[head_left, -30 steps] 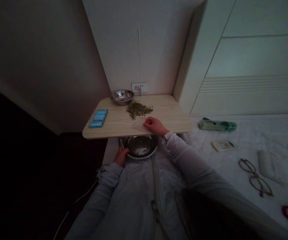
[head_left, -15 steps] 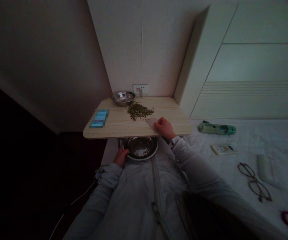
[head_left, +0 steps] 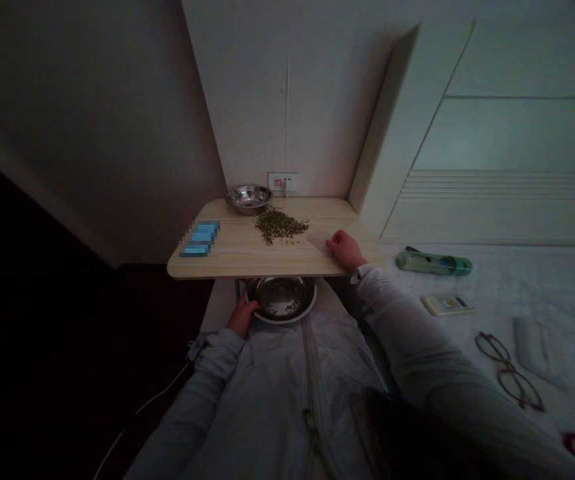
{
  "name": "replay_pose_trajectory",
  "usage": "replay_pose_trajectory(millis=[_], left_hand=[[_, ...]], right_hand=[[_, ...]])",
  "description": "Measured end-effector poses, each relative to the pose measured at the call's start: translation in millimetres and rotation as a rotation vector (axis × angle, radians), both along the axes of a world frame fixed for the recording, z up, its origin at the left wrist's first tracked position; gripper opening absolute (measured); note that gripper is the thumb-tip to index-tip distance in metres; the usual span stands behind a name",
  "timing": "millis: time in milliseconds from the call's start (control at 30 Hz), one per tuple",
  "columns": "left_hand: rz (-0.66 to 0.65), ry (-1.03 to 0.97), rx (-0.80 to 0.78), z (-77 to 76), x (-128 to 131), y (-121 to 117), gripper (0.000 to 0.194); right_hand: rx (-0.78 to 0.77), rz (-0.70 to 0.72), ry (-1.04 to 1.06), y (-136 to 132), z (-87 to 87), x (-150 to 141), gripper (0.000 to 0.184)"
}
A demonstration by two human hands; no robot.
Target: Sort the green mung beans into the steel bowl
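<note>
My left hand (head_left: 242, 317) is closed on the rim of a metal bowl (head_left: 282, 288), which sits in my lap at the table's front edge. Small dark grains lie in the bottom of this bowl. Over the right part of the wooden table (head_left: 247, 263), my right hand (head_left: 346, 249) is closed around a thin, pale, see-through sheet (head_left: 318, 241). The sheet's far end points left, near a pile of small greenish grains (head_left: 278, 225); a gap of bare wood lies between them. Whether the sheet is stiff or soft I cannot tell.
A second metal bowl (head_left: 240, 204) stands at the table's back left, beside the pile. A phone-like blurred screen (head_left: 201, 239) lies at the left. On the bed at right are a green bottle (head_left: 432, 262), a phone (head_left: 448, 305) and glasses (head_left: 510, 370). A white cable (head_left: 162, 395) hangs at left.
My right hand has moved right with the pale sheet, away from the grain pile. My left hand and the bowl it holds stay in place.
</note>
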State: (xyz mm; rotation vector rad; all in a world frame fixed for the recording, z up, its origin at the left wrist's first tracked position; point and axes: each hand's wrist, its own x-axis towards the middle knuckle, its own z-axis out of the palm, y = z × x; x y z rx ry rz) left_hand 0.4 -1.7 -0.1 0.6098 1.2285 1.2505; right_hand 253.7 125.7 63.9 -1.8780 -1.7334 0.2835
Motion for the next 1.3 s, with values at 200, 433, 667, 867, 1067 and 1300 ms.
replay_pose_trajectory(millis=[200, 433, 667, 867, 1067, 1300], left_hand=[[-0.006, -0.008, -0.011, -1.5, 0, 0, 0.048], [0.001, 0.0, -0.005, 5.2, 2, -2, 0.053], [-0.001, -0.049, 0.039, 2.2, 2, 1, 0.052], [-0.011, -0.034, 0.025, 2.5, 2, -1, 0.053], [0.006, -0.013, -0.012, 8.0, 4, -3, 0.052], [0.008, 0.004, -0.008, 7.1, 3, -4, 0.05]], right_hand=[[0.029, 0.077, -0.039, 19, 5.6, 11, 0.022], [0.107, 0.344, -0.245, -3, 18.7, 21, 0.025], [0.124, 0.43, -0.58, -22, 23.4, 27, 0.028], [0.107, 0.428, -0.625, -12, 21.0, 18, 0.029], [0.096, 0.322, -0.593, 18, 18.5, 15, 0.031], [0.141, 0.204, -0.497, 30, 17.4, 12, 0.033]])
